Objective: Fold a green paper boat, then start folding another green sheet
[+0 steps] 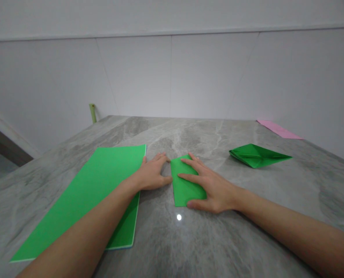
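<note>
A small folded piece of green paper (185, 191) lies flat on the grey marbled table in front of me. My right hand (210, 183) rests on its right part with the fingers spread over it. At the paper's left edge is my left hand (155, 172), thumb and fingertips at or very near that edge, the fingers apart. Under my left forearm, a large stack of green paper sheets (102, 181) lies on the table. To the right sits a folded green paper shape (257, 156), pointed at both ends.
A pink sheet of paper (278, 129) lies at the table's far right edge. The grey marbled table (166, 251) reaches back to a white panelled wall (189, 77). Beyond the far left edge, a light green object (92, 112) stands against the wall.
</note>
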{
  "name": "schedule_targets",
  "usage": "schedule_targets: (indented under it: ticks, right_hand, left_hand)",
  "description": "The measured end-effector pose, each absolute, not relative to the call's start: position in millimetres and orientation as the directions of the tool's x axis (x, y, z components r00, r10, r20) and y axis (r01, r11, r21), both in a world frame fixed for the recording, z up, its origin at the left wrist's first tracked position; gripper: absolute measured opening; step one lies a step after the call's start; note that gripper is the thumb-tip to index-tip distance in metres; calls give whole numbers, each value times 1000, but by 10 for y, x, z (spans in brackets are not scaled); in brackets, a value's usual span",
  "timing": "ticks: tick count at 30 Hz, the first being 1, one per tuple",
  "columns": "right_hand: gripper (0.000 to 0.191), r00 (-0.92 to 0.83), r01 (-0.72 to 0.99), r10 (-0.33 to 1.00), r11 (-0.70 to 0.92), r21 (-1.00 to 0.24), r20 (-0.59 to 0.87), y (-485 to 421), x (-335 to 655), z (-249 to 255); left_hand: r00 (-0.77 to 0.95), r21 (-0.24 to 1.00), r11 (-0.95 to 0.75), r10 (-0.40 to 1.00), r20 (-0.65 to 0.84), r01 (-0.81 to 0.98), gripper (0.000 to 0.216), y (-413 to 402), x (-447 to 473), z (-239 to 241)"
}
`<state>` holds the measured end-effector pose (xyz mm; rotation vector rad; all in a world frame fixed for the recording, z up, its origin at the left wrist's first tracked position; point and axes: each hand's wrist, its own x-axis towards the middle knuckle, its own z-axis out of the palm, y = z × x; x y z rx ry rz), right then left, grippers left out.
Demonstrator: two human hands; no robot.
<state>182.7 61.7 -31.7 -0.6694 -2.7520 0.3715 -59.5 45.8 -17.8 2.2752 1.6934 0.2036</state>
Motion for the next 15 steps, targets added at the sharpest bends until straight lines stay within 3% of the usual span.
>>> schedule_targets:
  ticks: [15]
  right_hand:
    - [77,-847,403,476,866,-296,236,599,1824,-299]
  left_hand:
    - [300,332,-264,952,-62,906,64,473,-614,-193]
